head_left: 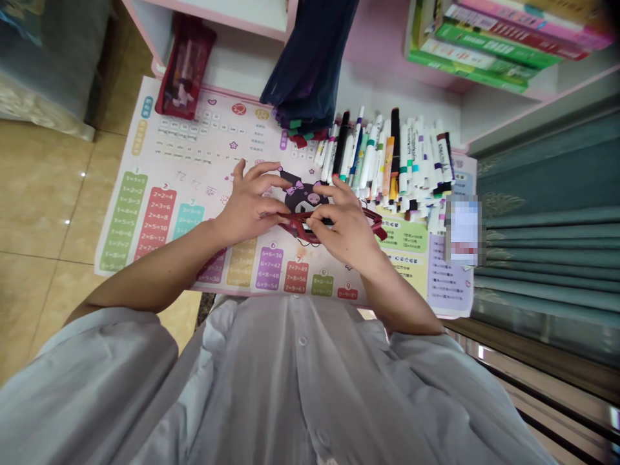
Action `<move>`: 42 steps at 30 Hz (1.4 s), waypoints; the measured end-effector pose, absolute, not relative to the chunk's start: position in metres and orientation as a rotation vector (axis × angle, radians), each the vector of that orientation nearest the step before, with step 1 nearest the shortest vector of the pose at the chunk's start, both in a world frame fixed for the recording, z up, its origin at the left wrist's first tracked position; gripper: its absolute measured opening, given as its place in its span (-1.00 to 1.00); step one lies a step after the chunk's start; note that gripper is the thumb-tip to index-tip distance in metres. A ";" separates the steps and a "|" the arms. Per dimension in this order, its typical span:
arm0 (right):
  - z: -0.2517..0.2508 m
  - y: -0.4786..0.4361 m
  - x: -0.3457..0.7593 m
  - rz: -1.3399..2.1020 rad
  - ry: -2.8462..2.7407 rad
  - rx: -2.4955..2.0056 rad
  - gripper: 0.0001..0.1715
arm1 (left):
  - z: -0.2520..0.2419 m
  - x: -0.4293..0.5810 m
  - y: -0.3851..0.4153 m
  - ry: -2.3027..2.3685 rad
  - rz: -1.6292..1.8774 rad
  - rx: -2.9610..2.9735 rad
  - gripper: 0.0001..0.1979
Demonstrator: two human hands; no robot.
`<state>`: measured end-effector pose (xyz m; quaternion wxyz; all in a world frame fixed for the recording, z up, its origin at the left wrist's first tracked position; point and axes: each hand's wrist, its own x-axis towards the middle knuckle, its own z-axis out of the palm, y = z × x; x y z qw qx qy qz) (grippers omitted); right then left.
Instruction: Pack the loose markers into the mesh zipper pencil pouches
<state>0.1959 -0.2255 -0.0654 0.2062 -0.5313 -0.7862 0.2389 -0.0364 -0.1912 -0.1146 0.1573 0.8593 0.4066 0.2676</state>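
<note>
Low over the mat's cartoon figure is a dark red pencil pouch [301, 226], seen nearly edge-on, with a strap-like end sticking out to the right. My left hand [254, 203] pinches its left end, the upper fingers raised and spread. Across its middle, my right hand [346, 226] grips the rim with thumb and fingers and covers part of it. What lies inside the pouch is too hidden to tell. Beyond my right hand, many capped markers [387, 158] lie in a loose pile.
Under everything is a printed learning mat [159, 168] with times tables. A red see-through case [186, 71] lies at the back left. A dark blue mesh bag [310, 58] is behind the hands. Books [489, 45] fill the right shelf; a blurred card-like item [465, 231] lies near the curtain [547, 213].
</note>
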 end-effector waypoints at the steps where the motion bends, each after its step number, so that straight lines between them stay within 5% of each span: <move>1: -0.065 -0.225 0.196 0.669 -2.194 -1.485 -0.79 | -0.114 -0.036 -0.191 1.169 0.760 2.457 -0.73; 28: -0.059 -0.226 0.206 0.709 -2.191 -1.572 -0.76 | -0.116 -0.039 -0.189 1.189 0.749 2.428 -0.70; 35: -0.059 -0.227 0.208 0.707 -2.181 -1.571 -0.74 | -0.117 -0.039 -0.187 1.168 0.725 2.440 -0.51; 42: -0.060 -0.227 0.217 0.687 -2.182 -1.569 -0.74 | -0.116 -0.040 -0.186 1.191 0.725 2.432 -0.61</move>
